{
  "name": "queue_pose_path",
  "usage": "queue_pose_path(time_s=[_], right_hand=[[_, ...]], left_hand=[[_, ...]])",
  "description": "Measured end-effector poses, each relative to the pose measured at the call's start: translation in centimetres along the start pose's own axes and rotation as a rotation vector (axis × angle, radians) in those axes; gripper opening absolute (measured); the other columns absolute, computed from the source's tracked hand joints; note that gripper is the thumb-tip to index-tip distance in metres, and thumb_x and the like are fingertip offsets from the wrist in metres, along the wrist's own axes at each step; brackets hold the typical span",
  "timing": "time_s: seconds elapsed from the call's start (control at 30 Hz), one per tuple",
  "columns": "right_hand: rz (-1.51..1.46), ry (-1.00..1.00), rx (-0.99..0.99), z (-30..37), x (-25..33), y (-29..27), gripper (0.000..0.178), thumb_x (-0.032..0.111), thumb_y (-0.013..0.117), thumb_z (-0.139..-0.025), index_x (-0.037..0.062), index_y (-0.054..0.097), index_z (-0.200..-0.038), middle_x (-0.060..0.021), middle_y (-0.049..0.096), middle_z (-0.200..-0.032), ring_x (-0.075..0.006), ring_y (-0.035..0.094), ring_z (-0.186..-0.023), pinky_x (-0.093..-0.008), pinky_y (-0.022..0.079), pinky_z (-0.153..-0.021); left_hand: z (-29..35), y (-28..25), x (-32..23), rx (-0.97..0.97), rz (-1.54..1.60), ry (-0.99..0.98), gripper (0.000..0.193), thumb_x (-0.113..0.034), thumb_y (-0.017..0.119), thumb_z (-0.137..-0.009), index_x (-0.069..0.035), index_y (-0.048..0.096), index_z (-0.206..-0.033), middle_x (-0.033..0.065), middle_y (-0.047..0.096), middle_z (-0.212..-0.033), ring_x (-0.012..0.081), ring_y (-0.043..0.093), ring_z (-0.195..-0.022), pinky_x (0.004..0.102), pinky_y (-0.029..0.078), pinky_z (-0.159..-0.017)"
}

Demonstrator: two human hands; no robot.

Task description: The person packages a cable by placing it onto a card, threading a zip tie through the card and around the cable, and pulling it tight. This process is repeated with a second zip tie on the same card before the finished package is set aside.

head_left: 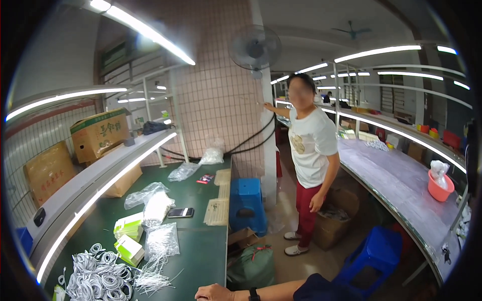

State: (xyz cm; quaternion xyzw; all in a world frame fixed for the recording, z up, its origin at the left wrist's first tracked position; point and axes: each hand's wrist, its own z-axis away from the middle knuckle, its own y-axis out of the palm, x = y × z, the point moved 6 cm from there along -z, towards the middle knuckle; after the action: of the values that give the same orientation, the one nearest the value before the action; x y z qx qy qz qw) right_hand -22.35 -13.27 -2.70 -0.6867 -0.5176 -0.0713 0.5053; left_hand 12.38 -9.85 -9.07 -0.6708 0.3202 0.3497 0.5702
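My right hand (pixel 215 292) comes in at the lower edge, with a dark watch on its wrist, beside the near right edge of the green table (pixel 201 256). Its fingertips are cut off by the picture edge, so its grip cannot be made out. My left hand is out of view. Left of my right hand lie a bunch of thin white ties (pixel 153 276) and a large heap of coiled white cables (pixel 100 276). Green-and-white cards (pixel 129 226) are stacked behind them, near a clear bag of ties (pixel 163 241) and a phone (pixel 181 212).
A person (pixel 314 145) in a white shirt stands in the aisle, one arm stretched toward the pillar. Blue stools (pixel 247 200), a green sack (pixel 253 266) and a carton (pixel 339 220) take up floor space. A pink bucket (pixel 441 185) stands on the right-hand bench (pixel 371 165).
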Motion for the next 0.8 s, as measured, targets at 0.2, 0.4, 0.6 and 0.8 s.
queue_pose_path(time_s=[0.2,0.4,0.6,0.8], right_hand=[[-0.082,-0.032,-0.002,0.2,-0.1,-0.1,0.011,0.016,0.065,-0.092,0.0053,0.065,-0.094,-0.0118,0.067,-0.093,-0.0357,0.066,-0.087,-0.0437,0.054,-0.075],[-0.072,-0.031,-0.018,0.5,0.1,0.3,0.011,0.016,0.065,-0.092,0.0052,0.065,-0.094,-0.0115,0.066,-0.091,-0.0345,0.067,-0.086,-0.0427,0.054,-0.074],[-0.041,-0.038,-0.030,0.1,0.1,0.3,0.011,0.017,0.064,-0.093,0.0059,0.065,-0.093,-0.0110,0.066,-0.091,-0.0343,0.067,-0.086,-0.0426,0.054,-0.074],[-0.050,-0.077,-0.039,0.2,0.7,0.1,0.011,0.017,0.063,-0.093,0.0066,0.065,-0.093,-0.0106,0.065,-0.090,-0.0339,0.066,-0.085,-0.0425,0.054,-0.073]], left_hand=[[0.5,-0.2,-0.5,0.013,-0.013,-0.071,0.018,-0.011,0.067,-0.079,0.005,0.063,-0.085,0.0102,0.063,-0.070,0.0164,0.057,-0.058,0.0327,0.046,-0.048],[1.2,-0.6,-1.9,0.020,0.021,-0.039,0.015,-0.010,0.066,-0.081,0.004,0.062,-0.086,0.0102,0.063,-0.072,0.0163,0.057,-0.058,0.0320,0.046,-0.047],[1.0,-1.0,-2.4,0.018,0.007,-0.044,0.016,-0.010,0.066,-0.082,0.004,0.063,-0.088,0.0105,0.063,-0.073,0.0167,0.058,-0.059,0.0317,0.046,-0.047],[0.5,-1.1,0.5,0.021,-0.016,-0.034,0.017,-0.011,0.068,-0.083,0.005,0.063,-0.089,0.0102,0.063,-0.074,0.0169,0.058,-0.059,0.0314,0.046,-0.048]])
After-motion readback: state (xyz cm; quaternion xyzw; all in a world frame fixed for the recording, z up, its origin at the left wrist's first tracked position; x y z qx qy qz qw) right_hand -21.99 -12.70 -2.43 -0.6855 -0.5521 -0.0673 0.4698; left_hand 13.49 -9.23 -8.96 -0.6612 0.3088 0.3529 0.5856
